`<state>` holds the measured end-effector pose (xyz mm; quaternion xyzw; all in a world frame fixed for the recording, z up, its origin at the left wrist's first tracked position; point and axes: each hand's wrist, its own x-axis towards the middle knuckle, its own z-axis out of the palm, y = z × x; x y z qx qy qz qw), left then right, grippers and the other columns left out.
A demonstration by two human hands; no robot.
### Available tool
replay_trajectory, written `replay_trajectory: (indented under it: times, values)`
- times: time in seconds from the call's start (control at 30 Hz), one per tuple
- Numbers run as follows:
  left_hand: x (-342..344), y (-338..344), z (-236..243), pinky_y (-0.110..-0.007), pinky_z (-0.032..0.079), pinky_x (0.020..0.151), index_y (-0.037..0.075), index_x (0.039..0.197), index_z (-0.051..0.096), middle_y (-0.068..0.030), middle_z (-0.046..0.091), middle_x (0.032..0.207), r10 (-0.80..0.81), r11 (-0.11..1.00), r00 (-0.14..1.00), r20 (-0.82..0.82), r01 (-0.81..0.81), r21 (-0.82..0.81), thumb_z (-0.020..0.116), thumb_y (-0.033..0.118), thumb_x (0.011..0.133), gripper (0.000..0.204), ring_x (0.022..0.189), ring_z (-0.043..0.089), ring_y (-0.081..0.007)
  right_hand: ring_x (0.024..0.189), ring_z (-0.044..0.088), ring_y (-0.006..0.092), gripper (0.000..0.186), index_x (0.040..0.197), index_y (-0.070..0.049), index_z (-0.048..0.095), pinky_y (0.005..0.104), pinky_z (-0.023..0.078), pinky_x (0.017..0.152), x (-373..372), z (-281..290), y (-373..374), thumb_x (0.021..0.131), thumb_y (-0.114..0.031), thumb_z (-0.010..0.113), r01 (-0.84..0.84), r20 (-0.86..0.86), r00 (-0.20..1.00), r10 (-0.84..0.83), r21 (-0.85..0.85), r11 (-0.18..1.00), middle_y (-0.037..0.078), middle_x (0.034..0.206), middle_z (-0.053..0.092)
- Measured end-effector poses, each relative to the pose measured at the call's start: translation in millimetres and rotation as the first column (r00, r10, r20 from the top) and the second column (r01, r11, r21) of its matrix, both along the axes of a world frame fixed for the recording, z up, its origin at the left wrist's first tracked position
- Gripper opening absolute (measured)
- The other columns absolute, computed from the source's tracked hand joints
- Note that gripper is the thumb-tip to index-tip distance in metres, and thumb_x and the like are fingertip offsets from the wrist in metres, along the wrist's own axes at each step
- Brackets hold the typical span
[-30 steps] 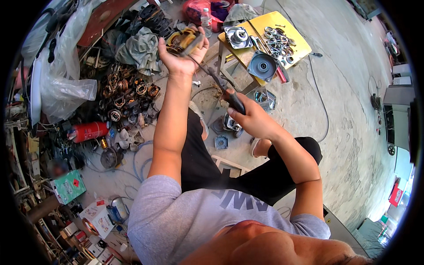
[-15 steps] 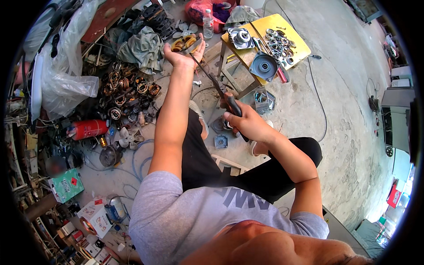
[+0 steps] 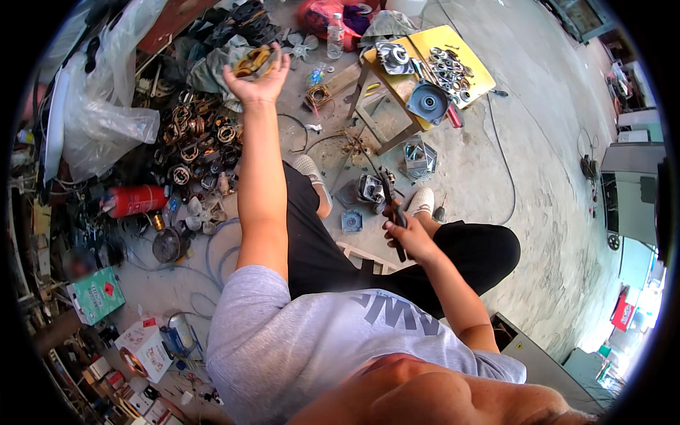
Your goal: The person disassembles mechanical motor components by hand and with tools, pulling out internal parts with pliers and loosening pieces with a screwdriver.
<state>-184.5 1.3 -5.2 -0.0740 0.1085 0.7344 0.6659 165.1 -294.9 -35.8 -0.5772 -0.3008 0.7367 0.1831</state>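
Note:
My left hand [image 3: 256,85] is stretched out to the upper left, palm up, holding a yellow-and-dark ring-shaped part [image 3: 251,61] above the grey crumpled cloth [image 3: 211,76]. My right hand [image 3: 409,237] grips a long dark-handled tool [image 3: 394,212] above my legs, pointed upward. Just beyond it a small metal motor part [image 3: 370,190] sits on the floor, with a square blue-grey housing [image 3: 351,220] nearby. A yellow-topped stool [image 3: 474,53] carries a round grey housing [image 3: 428,103], a silver housing [image 3: 394,57] and several metal rings [image 3: 446,71].
Piled coil cores [image 3: 198,142], a red cylinder [image 3: 134,201] and clear plastic sheeting [image 3: 106,120] crowd the left side. A water bottle [image 3: 335,35] stands at the top. A cable [image 3: 506,177] runs over the concrete floor [image 3: 545,212]. Grey cabinets [image 3: 630,191] line the far right.
My left hand has moved up and to the left with the yellow part. My right hand has dropped lower, and its tool now sits away from that part, pointing more upright.

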Motion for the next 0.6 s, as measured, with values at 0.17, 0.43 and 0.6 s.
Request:
replay_trajectory:
  times: [0.17,0.43,0.6]
  values:
    - [-34.4,-31.1,5.7,-0.058,0.037,0.098,0.005,0.134,0.043,-0.0195,0.052,0.125,-0.101,0.963,0.992,-0.071,0.116,0.245,0.052,0.075,0.083,0.087,0.116,0.049,-0.0446,0.09,0.064,0.0204,0.018,0.112,-0.003,0.053,0.0347,0.06,0.073,10.8,-44.4,14.5,0.095,-0.008,0.058,0.063,0.066,0.997,-0.048,-0.246,0.967,0.009,0.099,0.061]
    - [-96.0,-111.0,44.0,-0.067,0.034,0.11,-0.009,0.136,0.044,-0.0208,0.057,0.127,-0.003,0.959,0.94,-0.341,0.099,0.265,0.052,0.08,0.079,0.105,0.114,0.057,-0.0382,0.081,0.067,0.0227,0.015,0.105,-0.007,0.051,0.0402,0.061,0.068,-7.8,-107.0,26.6,0.092,-0.003,0.057,-0.044,0.096,0.991,0.088,-0.387,0.921,0.01,0.091,0.063]
    - [-97.1,-154.3,60.3,-0.06,0.04,0.107,-0.01,0.137,0.044,-0.0218,0.064,0.115,-0.119,0.907,0.854,-0.506,0.301,0.296,0.037,0.089,0.076,0.116,0.109,0.062,-0.032,0.088,0.063,0.0171,0.033,0.116,-0.01,0.058,0.036,0.058,0.068,-87.5,-49.7,94.8,0.084,-0.011,0.065,-0.303,-0.048,0.953,0.3,-0.075,0.95,0.007,0.104,0.065]
